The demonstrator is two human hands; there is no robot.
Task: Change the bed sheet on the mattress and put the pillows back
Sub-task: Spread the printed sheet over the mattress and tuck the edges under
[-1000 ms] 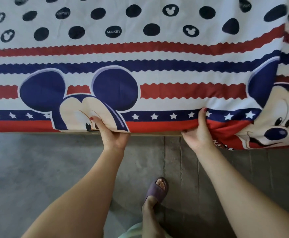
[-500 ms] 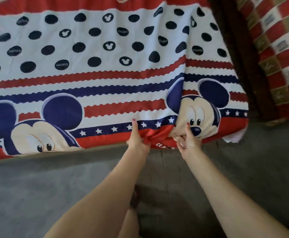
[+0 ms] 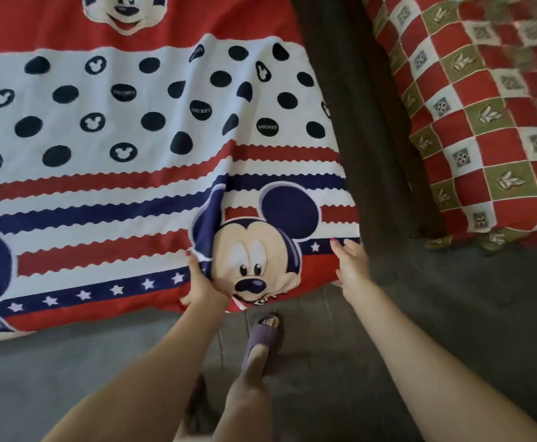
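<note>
Nearest me, one foot in a purple slipper (image 3: 262,338) stands on the grey floor (image 3: 452,314), with open floor to either side of my two forearms.

My left hand (image 3: 201,287) has its grip closed on the bed sheet (image 3: 117,199), bunching the red hem beside the printed mouse face at the near edge of the bed. My right hand (image 3: 351,261) is at the near right corner of the sheet, fingers fairly straight and spread against the cloth; I cannot tell if that grip pinches anything.

There is one sheet, spread over the mattress, with three mouse faces in view: one between my hands, one cut off at the left edge, one at the far edge on the red band. A fold runs up from my left hand through the stripes and dots.

Beyond the right edge lies a dark gap (image 3: 366,122), then one red, white and olive checked cloth (image 3: 490,122).

Half a second ago both hands sat close together on the hem; now they are apart, the right one at the corner.
</note>
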